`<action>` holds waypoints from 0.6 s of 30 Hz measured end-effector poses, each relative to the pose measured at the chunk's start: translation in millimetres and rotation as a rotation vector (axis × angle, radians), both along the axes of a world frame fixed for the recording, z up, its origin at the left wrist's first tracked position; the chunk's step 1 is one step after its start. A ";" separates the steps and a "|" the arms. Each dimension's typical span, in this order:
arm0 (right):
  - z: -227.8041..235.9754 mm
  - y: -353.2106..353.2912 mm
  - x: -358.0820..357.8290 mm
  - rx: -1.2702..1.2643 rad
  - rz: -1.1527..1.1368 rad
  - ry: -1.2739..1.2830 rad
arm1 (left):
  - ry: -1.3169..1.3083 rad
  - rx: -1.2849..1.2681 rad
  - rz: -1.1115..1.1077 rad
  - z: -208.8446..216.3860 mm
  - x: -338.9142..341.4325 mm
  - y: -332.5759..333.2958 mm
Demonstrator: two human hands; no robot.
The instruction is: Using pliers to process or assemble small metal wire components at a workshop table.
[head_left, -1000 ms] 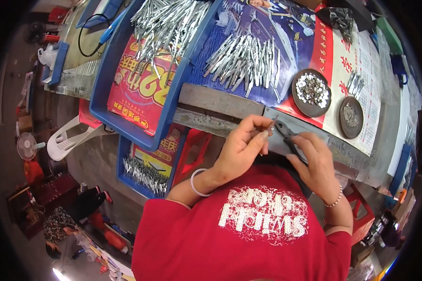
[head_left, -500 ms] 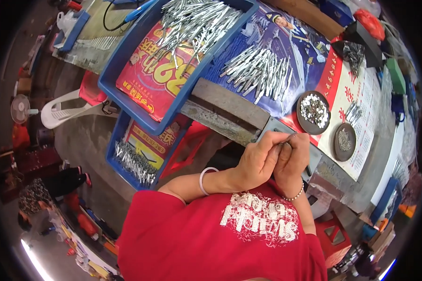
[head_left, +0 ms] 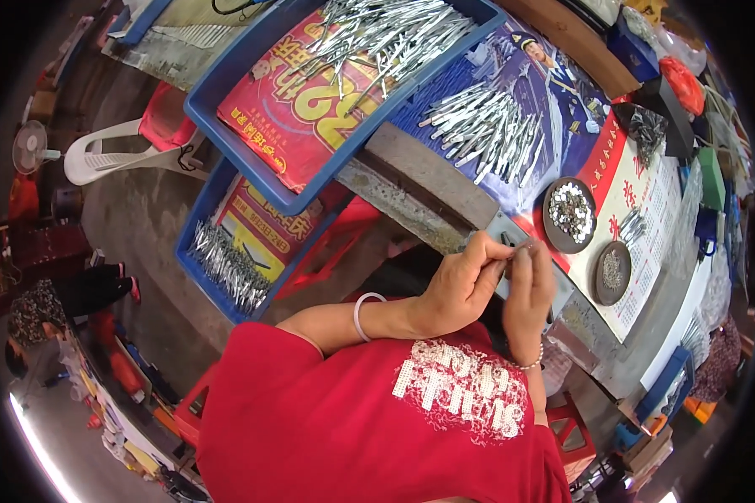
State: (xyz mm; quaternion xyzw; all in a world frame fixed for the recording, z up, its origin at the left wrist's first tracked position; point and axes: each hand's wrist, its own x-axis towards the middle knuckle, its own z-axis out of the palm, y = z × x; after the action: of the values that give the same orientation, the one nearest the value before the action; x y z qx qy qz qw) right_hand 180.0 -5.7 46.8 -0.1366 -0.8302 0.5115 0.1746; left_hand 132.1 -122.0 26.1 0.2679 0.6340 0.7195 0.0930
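Nearest the wearer, the left hand (head_left: 455, 293) was raised before the chest, thumb and forefinger pinched together on a small piece (head_left: 510, 251) too covered to identify. The right hand (head_left: 527, 298) met it fingertip to fingertip; whether its own fingers were closed on the piece could not be told. A second earlier that hand had been around the black pliers (head_left: 507, 240), which now seemed to lie beneath the hands on the grey metal plate (head_left: 565, 293) at the bench's near edge; this suggested the work had passed from tool to bare fingertips, both hands meeting at one spot. Since the last half second the right fingers had only straightened a little. Left of the plate, a brown bar (head_left: 432, 180) ran along that same edge. Beyond the plate's right side sat a round dish (head_left: 567, 247) of silvery discs (head_left: 571, 210) and a smaller dish (head_left: 610, 299) of tiny metal parts (head_left: 612, 270). Farther in, a heap of metal strips (head_left: 491, 134) lay on a blue poster (head_left: 554, 113); past the bar's left end, a blue tray (head_left: 231, 157) held more strips.
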 end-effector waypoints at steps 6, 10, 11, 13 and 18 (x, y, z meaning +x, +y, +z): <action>-10.0 -6.7 -3.0 0.330 -0.045 0.222 | -0.093 0.053 -0.013 -2.4 0.8 0.1; -13.8 -14.1 -2.9 0.501 -0.096 0.170 | -0.050 0.048 -0.017 -5.2 -2.1 -2.2; -13.4 -16.3 -4.1 0.520 -0.104 0.135 | -0.054 0.049 -0.018 -6.4 -2.3 -2.6; -11.7 -19.4 -5.3 0.534 -0.101 0.102 | -0.008 0.023 0.030 -9.4 -3.4 -4.5; 7.3 -0.1 13.1 -0.009 0.047 -0.273 | -0.260 0.110 -0.139 -9.1 -0.5 -31.5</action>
State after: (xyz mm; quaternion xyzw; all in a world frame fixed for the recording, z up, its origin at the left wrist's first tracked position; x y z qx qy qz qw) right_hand 193.1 -5.8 54.1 -0.1862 -0.8470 0.4957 0.0475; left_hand 131.5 -153.5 16.9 0.2205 0.5563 0.7735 0.2090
